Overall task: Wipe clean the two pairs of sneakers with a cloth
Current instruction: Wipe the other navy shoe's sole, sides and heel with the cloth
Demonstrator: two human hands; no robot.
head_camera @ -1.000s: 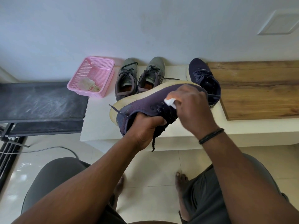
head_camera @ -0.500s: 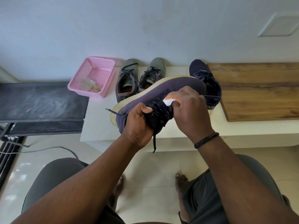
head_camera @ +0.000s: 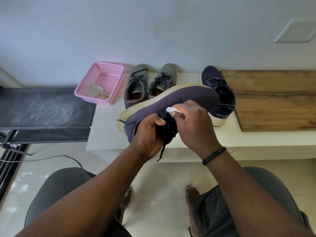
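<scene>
A navy sneaker (head_camera: 171, 101) with a cream sole lies on its side in the air above the white bench (head_camera: 109, 127). My left hand (head_camera: 148, 134) grips it at the laces and tongue. My right hand (head_camera: 193, 120) pinches a small white cloth (head_camera: 171, 109) against the sneaker's side near the laces. The other navy sneaker (head_camera: 220, 93) stands on the bench to the right. A grey pair (head_camera: 136, 82) stands behind the held shoe, partly hidden by it.
A pink basket (head_camera: 109, 72) holding a crumpled rag (head_camera: 96, 91) sits at the bench's left end. A wooden board (head_camera: 277, 100) covers the bench's right part. A dark dusty shelf (head_camera: 44, 108) lies left. My knees and bare feet are below, on the tiled floor.
My right hand with the cloth has slid down the sneaker's side toward the laces. The shoe has tipped slightly, and my left hand has shifted its hold on the tongue.
</scene>
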